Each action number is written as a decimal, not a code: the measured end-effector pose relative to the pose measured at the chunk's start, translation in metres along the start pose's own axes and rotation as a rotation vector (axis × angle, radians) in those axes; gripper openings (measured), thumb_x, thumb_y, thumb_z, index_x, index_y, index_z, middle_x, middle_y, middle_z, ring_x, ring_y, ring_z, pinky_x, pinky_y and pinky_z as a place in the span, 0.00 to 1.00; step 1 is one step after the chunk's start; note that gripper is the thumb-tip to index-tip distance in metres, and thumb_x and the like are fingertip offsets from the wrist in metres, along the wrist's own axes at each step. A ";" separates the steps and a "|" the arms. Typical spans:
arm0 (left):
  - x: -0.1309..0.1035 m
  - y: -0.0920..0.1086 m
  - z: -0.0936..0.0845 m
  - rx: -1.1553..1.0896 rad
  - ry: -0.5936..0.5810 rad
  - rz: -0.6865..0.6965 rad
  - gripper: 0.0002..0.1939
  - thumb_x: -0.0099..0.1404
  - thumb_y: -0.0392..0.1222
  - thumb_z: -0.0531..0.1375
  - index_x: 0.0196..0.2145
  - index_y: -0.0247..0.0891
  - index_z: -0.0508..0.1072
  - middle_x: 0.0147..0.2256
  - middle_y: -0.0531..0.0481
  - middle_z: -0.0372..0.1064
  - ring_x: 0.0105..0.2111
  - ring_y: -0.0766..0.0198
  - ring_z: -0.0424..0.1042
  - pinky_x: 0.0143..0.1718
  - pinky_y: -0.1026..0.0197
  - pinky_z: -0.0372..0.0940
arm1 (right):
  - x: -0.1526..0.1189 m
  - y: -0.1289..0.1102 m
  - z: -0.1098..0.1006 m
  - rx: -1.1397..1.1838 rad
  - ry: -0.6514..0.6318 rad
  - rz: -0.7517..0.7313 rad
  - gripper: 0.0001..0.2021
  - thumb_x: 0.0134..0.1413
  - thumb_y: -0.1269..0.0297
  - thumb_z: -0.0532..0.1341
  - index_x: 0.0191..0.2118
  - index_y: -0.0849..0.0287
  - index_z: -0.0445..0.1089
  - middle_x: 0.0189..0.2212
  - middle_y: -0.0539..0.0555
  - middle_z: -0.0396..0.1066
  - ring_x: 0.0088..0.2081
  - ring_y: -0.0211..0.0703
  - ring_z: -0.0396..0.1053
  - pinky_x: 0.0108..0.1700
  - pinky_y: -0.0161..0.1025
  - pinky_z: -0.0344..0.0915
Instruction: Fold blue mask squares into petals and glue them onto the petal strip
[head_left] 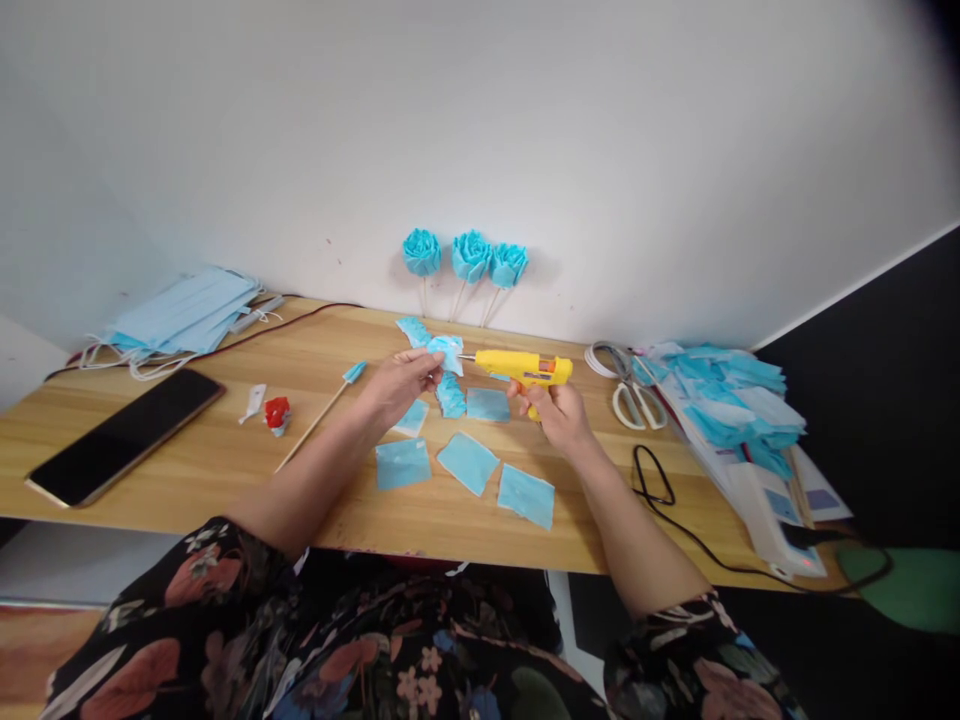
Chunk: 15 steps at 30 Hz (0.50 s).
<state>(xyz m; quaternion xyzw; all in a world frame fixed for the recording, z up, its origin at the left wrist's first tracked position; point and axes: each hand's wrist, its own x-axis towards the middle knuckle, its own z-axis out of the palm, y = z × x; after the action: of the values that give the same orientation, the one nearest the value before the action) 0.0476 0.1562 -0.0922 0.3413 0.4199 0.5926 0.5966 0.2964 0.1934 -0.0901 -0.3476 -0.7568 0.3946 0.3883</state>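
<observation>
My left hand [409,381] pinches a light blue fabric piece [448,350] over the middle of the table. In my right hand [555,407] is a yellow glue gun [521,366], its metal nozzle pointing left at that piece. A crumpled blue piece [451,397] lies just below it, and another crumpled blue piece [414,330] is behind. Flat blue rectangles, such as this blue rectangle [468,462], are spread in front of my hands. To the left of my left wrist lies a wooden stick [321,417] with a blue tip.
Three blue fabric flowers [471,257] on sticks lean on the wall. On the left are face masks [184,312], a phone [126,437] and a small red-topped object [277,414]. Scissors [637,403], blue scraps [739,395], a white power strip [772,520] and a black cable [694,538] are right.
</observation>
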 end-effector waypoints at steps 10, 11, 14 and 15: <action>-0.001 0.001 0.001 0.032 -0.016 0.008 0.12 0.58 0.43 0.68 0.23 0.35 0.73 0.23 0.52 0.67 0.25 0.68 0.63 0.31 0.62 0.56 | 0.002 0.004 0.000 -0.003 0.011 0.014 0.27 0.59 0.35 0.56 0.31 0.57 0.69 0.30 0.53 0.73 0.25 0.37 0.66 0.30 0.37 0.66; -0.001 0.001 0.001 0.033 -0.018 0.009 0.12 0.58 0.43 0.68 0.23 0.35 0.73 0.23 0.52 0.67 0.25 0.68 0.63 0.31 0.62 0.57 | 0.001 0.004 0.000 -0.009 0.013 0.015 0.27 0.59 0.35 0.56 0.31 0.57 0.69 0.30 0.53 0.73 0.25 0.37 0.66 0.30 0.36 0.66; -0.001 0.000 0.000 0.033 -0.022 0.010 0.12 0.58 0.43 0.68 0.23 0.35 0.73 0.23 0.52 0.67 0.25 0.68 0.64 0.31 0.61 0.57 | 0.001 0.004 0.000 -0.028 0.024 0.014 0.27 0.59 0.35 0.56 0.30 0.56 0.69 0.29 0.53 0.73 0.25 0.37 0.67 0.30 0.37 0.66; -0.001 0.000 0.000 0.031 -0.024 0.009 0.12 0.58 0.43 0.68 0.23 0.35 0.73 0.23 0.52 0.67 0.25 0.68 0.64 0.31 0.61 0.57 | 0.001 0.003 0.000 -0.034 0.025 0.011 0.27 0.59 0.35 0.56 0.30 0.56 0.68 0.29 0.53 0.73 0.25 0.38 0.67 0.30 0.37 0.66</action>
<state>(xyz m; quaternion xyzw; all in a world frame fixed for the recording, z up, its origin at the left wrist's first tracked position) 0.0477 0.1552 -0.0921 0.3596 0.4201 0.5847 0.5935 0.2965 0.1961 -0.0923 -0.3633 -0.7564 0.3795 0.3896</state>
